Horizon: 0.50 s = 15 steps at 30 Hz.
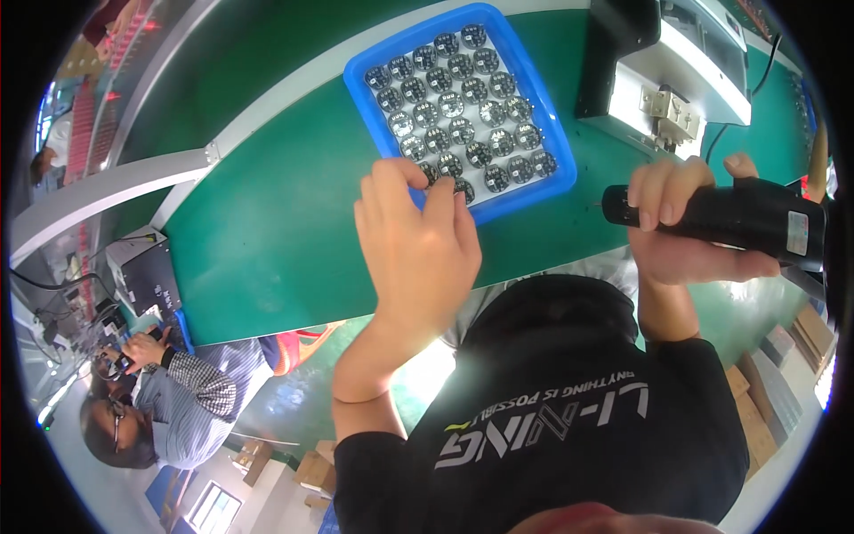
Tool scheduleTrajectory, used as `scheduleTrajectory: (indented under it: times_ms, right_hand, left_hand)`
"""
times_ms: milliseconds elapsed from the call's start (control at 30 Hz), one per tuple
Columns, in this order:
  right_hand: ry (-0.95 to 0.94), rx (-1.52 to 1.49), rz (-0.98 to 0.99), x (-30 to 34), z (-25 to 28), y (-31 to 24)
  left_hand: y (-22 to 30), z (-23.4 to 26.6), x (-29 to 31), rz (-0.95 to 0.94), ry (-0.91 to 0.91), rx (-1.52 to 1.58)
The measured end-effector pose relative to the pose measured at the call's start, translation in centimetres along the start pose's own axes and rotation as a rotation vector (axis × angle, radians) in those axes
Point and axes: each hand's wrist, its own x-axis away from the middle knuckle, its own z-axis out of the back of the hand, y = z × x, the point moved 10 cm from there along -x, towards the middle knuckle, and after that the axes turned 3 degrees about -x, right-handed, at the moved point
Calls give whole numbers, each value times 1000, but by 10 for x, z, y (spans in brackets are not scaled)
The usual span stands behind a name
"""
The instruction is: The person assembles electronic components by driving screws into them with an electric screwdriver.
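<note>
The right hand [680,258] is closed around a black handheld tool [747,212], fingers over its top and thumb side along the lower edge; the tool is held level above the green worktop [294,249], its thin tip pointing left toward the tray. The left hand's [418,245] grip is bent over the near left corner of the blue tray [525,198], fingertips drawn close together at the round dark parts [461,132]; I cannot tell whether it pinches one or only touches it. The tray, smooth with rounded corners and a raised rim, holds these disc-like parts in slanting rows on a white liner [479,187], a few glinting more brightly than others. Beyond the tool stands a white-and-black machine [685,76] with a blocky metal fixture [673,116].
</note>
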Motion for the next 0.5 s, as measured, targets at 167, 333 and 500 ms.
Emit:
scheduleTrajectory:
  times_ms: [167, 333, 500]
  right_hand:
    - [8, -29, -5, 0, 13, -6]
    - [-28, -23, 18, -2, 26, -20]
    - [3, -24, 36, -5, 36, -22]
  left_hand:
    - [7, -13, -1, -7, 16, -60]
    - [6, -20, -3, 16, -25, -71]
    - [11, -20, -5, 28, -30, -129]
